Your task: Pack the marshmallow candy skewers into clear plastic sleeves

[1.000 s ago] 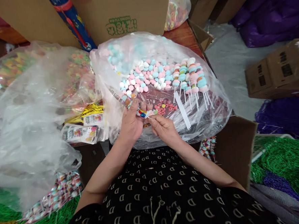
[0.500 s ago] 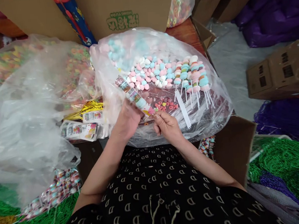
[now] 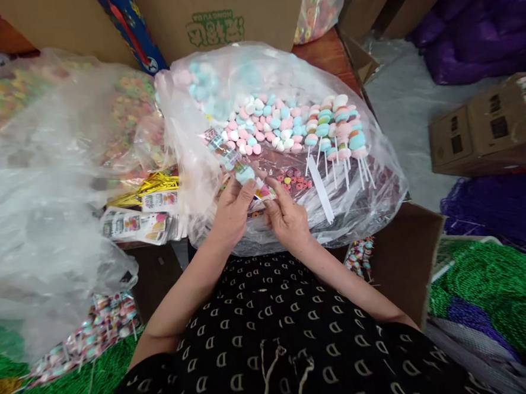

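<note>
A candy skewer in a printed clear sleeve (image 3: 229, 157) slants up and left from between my hands. My left hand (image 3: 232, 215) is closed around its lower part, thumb on top. At the sleeve's lower end, my right hand (image 3: 287, 219) pinches the printed corner. Beyond them lies a heap of pink, blue and white candies (image 3: 265, 124) on a large clear plastic bag (image 3: 366, 214). Several unwrapped candy skewers (image 3: 342, 127) rest to the right, sticks toward me. Red gummy rings (image 3: 294, 180) and a white strip (image 3: 320, 190) lie near my right hand.
To the left are flat printed sleeves (image 3: 133, 224), gold twist ties (image 3: 155, 184) and a big bag of gummy rings (image 3: 128, 116). A cardboard box (image 3: 252, 19) stands at the back. Wrapped skewers (image 3: 104, 325) and green tinsel-like strands (image 3: 495, 290) lie lower down.
My left hand has shifted down the sleeve, its thumb now on top near the lower end. My right fingers have extended along the sleeve's corner. The view has shifted slightly.
</note>
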Motion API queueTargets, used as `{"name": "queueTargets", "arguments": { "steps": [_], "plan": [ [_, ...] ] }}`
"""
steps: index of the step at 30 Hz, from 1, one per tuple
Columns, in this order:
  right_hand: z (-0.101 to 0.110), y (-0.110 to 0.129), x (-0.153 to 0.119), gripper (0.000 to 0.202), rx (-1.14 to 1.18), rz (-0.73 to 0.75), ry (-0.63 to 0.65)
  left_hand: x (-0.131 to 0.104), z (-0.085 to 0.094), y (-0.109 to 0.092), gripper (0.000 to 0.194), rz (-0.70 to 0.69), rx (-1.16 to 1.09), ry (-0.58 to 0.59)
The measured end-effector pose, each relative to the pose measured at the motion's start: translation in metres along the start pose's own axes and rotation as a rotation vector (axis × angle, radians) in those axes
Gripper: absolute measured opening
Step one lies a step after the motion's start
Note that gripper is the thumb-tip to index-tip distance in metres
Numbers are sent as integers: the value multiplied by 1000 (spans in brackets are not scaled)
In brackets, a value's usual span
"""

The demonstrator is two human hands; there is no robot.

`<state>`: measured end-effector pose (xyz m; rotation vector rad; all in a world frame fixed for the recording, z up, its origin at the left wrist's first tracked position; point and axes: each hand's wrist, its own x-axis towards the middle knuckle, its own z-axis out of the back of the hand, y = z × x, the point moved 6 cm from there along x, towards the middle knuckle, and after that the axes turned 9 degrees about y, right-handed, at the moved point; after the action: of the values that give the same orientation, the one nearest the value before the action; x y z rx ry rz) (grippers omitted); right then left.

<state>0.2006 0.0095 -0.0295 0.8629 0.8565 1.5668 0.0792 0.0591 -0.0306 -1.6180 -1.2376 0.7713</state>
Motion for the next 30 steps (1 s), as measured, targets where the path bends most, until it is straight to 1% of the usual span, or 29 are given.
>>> {"name": "queueTargets", "arguments": {
  "steps": [3,6,8,10,12,15,16,18,20,21,23,26,30],
  "plan": [
    [2,5,-1,54,-107,54,-29,-3,5,1,38,-23,249,17],
    [0,6,0,55,-193,95,-28,-6,6,-5,42,-53,506,23],
    [-2,5,1,54,-234,121,-24,-7,5,-8,48,-80,604,48],
    [-4,4,2,52,-255,153,-36,-7,3,-7,52,-84,627,89],
    [-6,2,2,51,-248,176,-54,-8,4,-1,52,-38,560,112],
    [-6,-1,3,49,-228,180,-79,-9,6,6,41,45,291,73],
    [-7,-2,3,49,-235,177,-80,-8,6,6,40,61,184,47],
    [-9,-4,4,48,-271,166,-67,-6,5,2,44,97,-12,8],
    [-13,-5,5,48,-315,154,-44,-4,2,-4,48,166,-158,-4],
    [-15,-6,6,47,-334,149,-35,-3,-1,-6,46,212,-210,-8],
    [-18,-6,6,44,-357,139,-24,-2,-4,-9,38,289,-275,-24],
    [-22,-8,8,40,-349,127,-15,-2,-7,-9,28,326,-313,-53],
    [-22,-7,11,40,-330,132,-48,-4,-8,0,34,337,-318,-20]
  ]
}}
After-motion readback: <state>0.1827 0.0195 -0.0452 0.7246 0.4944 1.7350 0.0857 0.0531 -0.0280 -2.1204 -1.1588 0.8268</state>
